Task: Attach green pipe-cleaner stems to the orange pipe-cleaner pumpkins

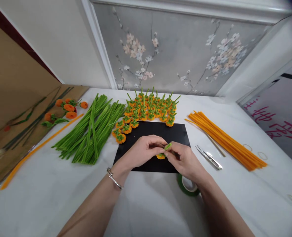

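Observation:
Between my two hands is a small orange pipe-cleaner flower with a green stem, held over a black mat. My left hand pinches it from the left, thumb and fingertips together. From the right, my right hand pinches near the green stem. The fingers partly hide the flower. Beyond the mat, rows of finished-looking orange flowers stand head down with green stems pointing up. Close below my right hand lies a roll of green tape, partly covered by the wrist.
Green pipe cleaners lie in a pile at left, beside a single orange pipe cleaner. At right are tweezers and a bundle of orange pipe cleaners. Several orange flowers rest on brown paper at far left.

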Action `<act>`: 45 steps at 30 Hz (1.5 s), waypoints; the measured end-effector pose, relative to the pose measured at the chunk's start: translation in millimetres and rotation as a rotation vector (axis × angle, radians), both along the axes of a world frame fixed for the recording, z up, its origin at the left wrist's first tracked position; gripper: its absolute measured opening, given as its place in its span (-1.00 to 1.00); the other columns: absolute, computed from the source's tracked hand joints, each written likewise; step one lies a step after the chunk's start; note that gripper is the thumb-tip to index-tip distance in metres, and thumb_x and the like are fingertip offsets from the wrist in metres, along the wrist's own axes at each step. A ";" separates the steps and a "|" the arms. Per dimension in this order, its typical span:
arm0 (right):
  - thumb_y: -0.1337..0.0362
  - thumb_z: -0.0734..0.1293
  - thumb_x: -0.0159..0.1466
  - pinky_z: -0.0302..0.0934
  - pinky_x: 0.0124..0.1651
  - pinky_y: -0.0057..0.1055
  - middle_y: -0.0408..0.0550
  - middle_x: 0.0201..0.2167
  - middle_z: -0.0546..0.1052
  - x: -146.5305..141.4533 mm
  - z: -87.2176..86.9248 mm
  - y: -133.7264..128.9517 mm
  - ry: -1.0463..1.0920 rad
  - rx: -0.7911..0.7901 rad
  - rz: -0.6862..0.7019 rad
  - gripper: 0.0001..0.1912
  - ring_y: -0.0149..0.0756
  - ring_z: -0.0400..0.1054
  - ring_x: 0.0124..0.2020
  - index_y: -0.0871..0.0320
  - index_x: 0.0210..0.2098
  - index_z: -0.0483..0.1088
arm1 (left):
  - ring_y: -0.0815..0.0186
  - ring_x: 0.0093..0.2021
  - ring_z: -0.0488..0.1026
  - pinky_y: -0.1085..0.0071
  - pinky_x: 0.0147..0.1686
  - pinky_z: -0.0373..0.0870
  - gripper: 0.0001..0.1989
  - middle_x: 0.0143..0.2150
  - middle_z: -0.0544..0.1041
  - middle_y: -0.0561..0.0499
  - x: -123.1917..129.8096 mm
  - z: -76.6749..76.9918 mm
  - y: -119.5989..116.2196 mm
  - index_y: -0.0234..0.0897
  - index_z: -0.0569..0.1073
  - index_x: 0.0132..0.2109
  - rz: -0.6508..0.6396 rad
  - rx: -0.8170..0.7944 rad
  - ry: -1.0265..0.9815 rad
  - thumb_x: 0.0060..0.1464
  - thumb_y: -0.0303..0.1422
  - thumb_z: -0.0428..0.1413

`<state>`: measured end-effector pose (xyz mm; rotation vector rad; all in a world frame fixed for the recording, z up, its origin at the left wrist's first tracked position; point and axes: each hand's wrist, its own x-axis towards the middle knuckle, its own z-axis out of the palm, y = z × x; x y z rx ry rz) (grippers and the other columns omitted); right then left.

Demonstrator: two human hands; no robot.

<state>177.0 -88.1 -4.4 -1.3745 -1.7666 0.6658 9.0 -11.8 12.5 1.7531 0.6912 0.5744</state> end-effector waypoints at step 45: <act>0.32 0.19 0.34 0.16 -0.40 -0.50 -0.16 -0.50 0.41 -1.3 -0.9 2.3 0.050 0.060 -0.067 -0.82 -0.42 0.26 -0.49 0.14 -0.39 0.34 | 0.40 -0.35 0.35 0.46 -0.34 0.32 -0.89 -0.33 0.43 0.03 7.6 -8.3 -9.8 -0.33 0.36 -0.44 -0.079 -0.051 0.022 0.05 -0.45 0.06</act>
